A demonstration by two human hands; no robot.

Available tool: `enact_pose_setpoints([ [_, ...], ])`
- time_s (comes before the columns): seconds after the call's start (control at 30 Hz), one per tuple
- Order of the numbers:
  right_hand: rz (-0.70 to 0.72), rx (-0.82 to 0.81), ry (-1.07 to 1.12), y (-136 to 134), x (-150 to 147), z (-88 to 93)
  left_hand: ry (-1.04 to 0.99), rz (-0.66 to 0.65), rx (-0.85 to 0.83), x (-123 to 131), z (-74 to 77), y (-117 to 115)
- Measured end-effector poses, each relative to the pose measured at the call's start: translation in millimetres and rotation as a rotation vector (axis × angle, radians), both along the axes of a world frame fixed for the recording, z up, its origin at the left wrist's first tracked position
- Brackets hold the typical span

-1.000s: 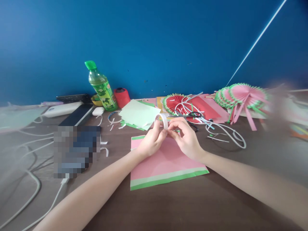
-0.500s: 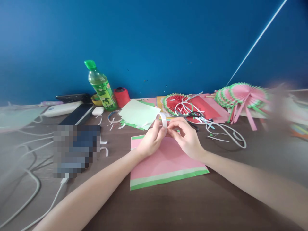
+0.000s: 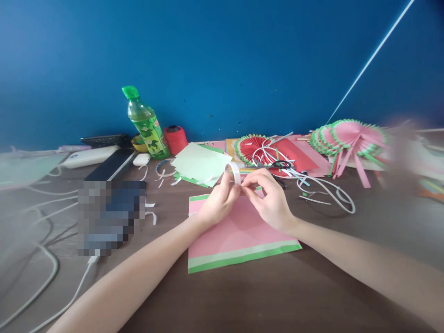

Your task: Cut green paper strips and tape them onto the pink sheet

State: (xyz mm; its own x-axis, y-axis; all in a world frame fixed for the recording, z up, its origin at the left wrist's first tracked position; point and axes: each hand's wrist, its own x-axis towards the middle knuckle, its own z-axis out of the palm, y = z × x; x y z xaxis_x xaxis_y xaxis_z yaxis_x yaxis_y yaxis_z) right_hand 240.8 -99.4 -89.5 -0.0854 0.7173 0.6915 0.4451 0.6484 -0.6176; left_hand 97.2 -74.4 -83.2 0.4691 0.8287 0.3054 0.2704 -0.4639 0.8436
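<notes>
My left hand (image 3: 220, 201) is closed round a roll of white tape (image 3: 236, 172), held upright above the pink sheet. My right hand (image 3: 268, 196) meets it from the right, thumb and forefinger pinched together at the roll's lower edge. The bit of tape between those fingertips is too small to see clearly. Beneath both hands lies a pink paper sheet (image 3: 236, 231) with pale and bright green strips along its near edge; my hands cover part of its far edge.
Pale green papers (image 3: 199, 164) lie behind my left hand. Scissors (image 3: 279, 164), white cords (image 3: 343, 199) and a red paper fan (image 3: 251, 149) are beyond my right hand. A green bottle (image 3: 149, 129) and red thread spool (image 3: 175, 140) stand by the blue wall. Pink-green fans (image 3: 357, 138) lie right.
Almost nothing differs. My right fingertips have shifted very slightly at the roll, while my left hand keeps the tape in the same place.
</notes>
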Motion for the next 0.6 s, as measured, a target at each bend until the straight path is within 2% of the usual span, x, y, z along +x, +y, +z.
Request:
enact_pose_setpoints([
  [0.2, -0.02, 0.066, -0.076, 0.9, -1.1, -1.9, 0.038, 0.046, -0.048, 0.3, 0.7, -1.4],
  [0.6, -0.013, 0.145, -0.184, 0.3, -1.1, -4.5, 0.029, 0.026, -0.054, -1.1, -3.6, 0.6],
])
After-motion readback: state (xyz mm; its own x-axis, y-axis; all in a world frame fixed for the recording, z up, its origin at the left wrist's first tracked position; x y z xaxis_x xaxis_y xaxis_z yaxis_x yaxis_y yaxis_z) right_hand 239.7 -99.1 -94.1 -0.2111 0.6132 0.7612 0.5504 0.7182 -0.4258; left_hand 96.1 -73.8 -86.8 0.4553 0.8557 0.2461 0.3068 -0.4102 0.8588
